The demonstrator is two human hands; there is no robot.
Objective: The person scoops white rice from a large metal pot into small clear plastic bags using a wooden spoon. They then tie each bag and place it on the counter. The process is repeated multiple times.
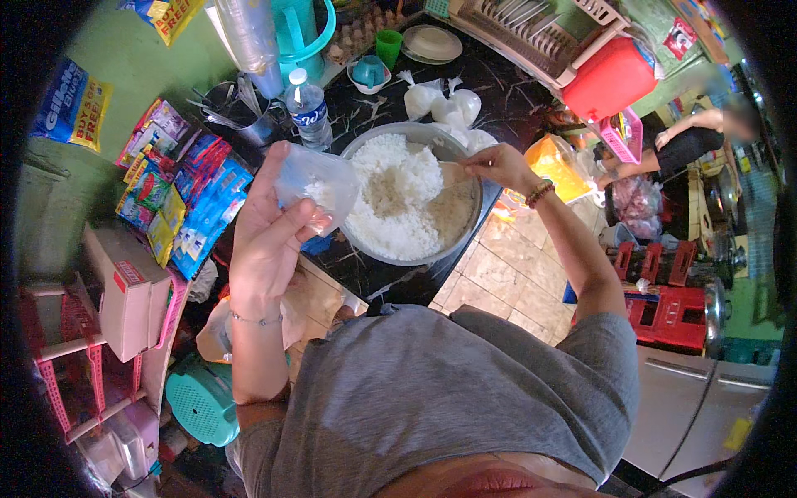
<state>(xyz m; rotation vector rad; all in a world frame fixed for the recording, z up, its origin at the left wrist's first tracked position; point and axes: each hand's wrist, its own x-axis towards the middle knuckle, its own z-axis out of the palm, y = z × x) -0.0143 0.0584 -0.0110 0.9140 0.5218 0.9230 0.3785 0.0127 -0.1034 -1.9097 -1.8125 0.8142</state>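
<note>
My left hand (274, 218) holds a clear plastic bag (320, 180) with a little white rice in it, to the left of a large round metal pot (408, 260). Cooked white rice (392, 233) fills much of the pot, heaped at the left and hollowed in the middle. In my right hand (501, 167), at the pot's right rim, is the handle of a wooden rice paddle (454, 176). A mound of rice sits at the paddle's end, hiding its tip. Several knotted plastic bags of rice (461, 107) rest on the counter beyond the pot.
The pot stands on a black marbled counter (367, 283). A water bottle (307, 112) and a metal cup of utensils (249, 121) are close behind my left hand. Plates (433, 43), a green cup (388, 48) and a dish rack (523, 31) line the back. Another person (691, 134) sits at the right.
</note>
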